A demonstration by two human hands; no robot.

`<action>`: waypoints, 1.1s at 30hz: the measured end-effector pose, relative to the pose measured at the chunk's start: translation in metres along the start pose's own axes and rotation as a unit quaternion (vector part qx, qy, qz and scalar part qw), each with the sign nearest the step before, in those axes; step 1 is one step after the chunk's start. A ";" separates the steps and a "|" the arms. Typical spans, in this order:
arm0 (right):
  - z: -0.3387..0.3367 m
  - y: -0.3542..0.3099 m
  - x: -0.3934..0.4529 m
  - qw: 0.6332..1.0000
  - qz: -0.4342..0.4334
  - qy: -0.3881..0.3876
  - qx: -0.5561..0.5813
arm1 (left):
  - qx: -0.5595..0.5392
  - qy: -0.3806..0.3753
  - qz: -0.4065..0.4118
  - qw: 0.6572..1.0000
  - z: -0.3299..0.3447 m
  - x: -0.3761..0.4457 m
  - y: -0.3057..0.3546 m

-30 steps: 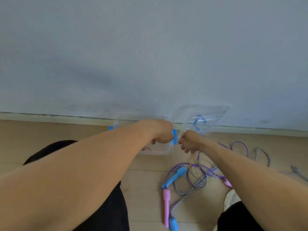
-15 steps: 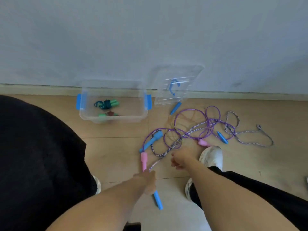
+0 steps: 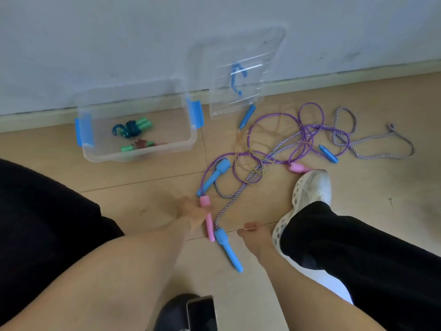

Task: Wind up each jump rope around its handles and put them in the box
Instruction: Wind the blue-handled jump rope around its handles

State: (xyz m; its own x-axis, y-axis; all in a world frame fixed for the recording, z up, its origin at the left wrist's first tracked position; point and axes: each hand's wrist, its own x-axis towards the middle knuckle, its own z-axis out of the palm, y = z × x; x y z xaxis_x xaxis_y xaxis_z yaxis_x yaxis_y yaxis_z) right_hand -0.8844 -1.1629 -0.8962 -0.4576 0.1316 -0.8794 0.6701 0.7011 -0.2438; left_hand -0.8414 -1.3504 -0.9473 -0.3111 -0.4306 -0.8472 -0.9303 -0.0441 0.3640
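Right at the left hand (image 3: 191,215), the slim pink plastic jump-rope handle (image 3: 208,219) lies lengthwise toward the person, fingers seemingly closing on it. Just right of that handle, the right hand (image 3: 253,236) hovers loosely curled, grasping nothing; the left is nearer.

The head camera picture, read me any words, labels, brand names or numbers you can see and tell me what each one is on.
No readable text anywhere in this view.
Clear box: no label visible.
Lid leaning on the wall: only a blue handle, no print.
Jump rope handles, such as the pink handle at the left hand: plain, no markings.
White shoe: no legible logo.
Phone: screen dark.
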 end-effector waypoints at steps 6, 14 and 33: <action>0.022 -0.007 0.027 0.997 0.027 -0.017 0.071 | 0.010 0.040 -0.016 0.999 0.022 -0.002 0.014; 0.000 -0.079 0.067 0.990 0.010 0.123 0.065 | -0.030 -0.090 -0.066 0.993 -0.011 -0.014 0.007; -0.099 -0.119 0.141 0.909 -0.157 0.204 -0.327 | -0.116 -0.066 0.089 0.987 -0.058 -0.037 0.081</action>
State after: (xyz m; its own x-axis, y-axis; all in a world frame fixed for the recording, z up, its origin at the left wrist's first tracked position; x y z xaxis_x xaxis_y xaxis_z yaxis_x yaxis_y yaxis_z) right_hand -1.0867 -1.1585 -0.9504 -0.8347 0.0074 -0.5507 0.0378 0.9983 -0.0439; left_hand -0.8937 -1.3902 -0.8645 -0.5021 -0.3295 -0.7995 -0.7939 -0.1911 0.5773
